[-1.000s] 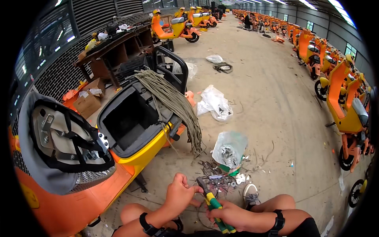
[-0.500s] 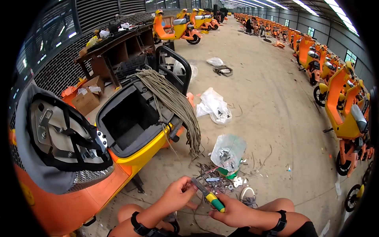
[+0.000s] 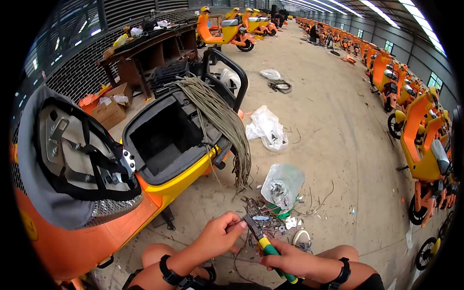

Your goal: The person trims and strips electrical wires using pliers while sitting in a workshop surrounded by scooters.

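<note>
My right hand (image 3: 293,260) grips a pair of pliers (image 3: 266,244) by the green and yellow handles, the grey jaws pointing up and left. Close to the jaw tips, the thumb and fingers of my left hand (image 3: 220,236) are pinched together on something thin that I cannot make out. Beneath both hands, a heap of metal scraps (image 3: 253,208) lies on the floor. Just beyond it stands a translucent plastic bin (image 3: 284,181) with bits of scrap inside.
At left, an orange and yellow scooter (image 3: 166,191) has its grey seat (image 3: 67,212) tipped up and its storage box (image 3: 164,140) open; a rope bundle (image 3: 212,111) drapes over its rear. A plastic bag (image 3: 267,128) lies beyond. Rows of scooters (image 3: 420,140) line the right.
The pliers' handles have spread apart, and both handles now show below my right hand. My two hands remain close together as the view shifts slightly.
</note>
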The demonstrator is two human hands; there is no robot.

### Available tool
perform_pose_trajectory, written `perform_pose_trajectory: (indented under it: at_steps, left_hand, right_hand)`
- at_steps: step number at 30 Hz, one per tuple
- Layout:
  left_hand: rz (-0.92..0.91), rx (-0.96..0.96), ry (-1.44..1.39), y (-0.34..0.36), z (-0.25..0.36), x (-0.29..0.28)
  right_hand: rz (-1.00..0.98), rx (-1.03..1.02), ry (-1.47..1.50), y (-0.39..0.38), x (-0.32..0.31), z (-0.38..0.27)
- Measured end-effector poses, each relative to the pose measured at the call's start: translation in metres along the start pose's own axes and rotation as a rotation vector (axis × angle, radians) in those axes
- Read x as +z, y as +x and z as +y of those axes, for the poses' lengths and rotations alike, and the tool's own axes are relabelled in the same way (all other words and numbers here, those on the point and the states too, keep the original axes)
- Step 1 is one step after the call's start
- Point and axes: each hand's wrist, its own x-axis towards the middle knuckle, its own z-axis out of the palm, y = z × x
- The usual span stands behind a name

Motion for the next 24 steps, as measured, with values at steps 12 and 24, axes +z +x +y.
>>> perform_pose_trajectory:
  at_steps: [12, 24]
  left_hand:
    - [-0.104, 0.112, -0.105, -0.007, -0.009, 0.002]
    - [-0.204, -0.072, -0.226, -0.023, 0.018, -0.027]
  right_hand:
    - [-0.06, 0.039, 0.021, 0.009, -0.003, 0.013]
    - [-0.032, -0.154, -0.022, -0.011, -0.004, -0.012]
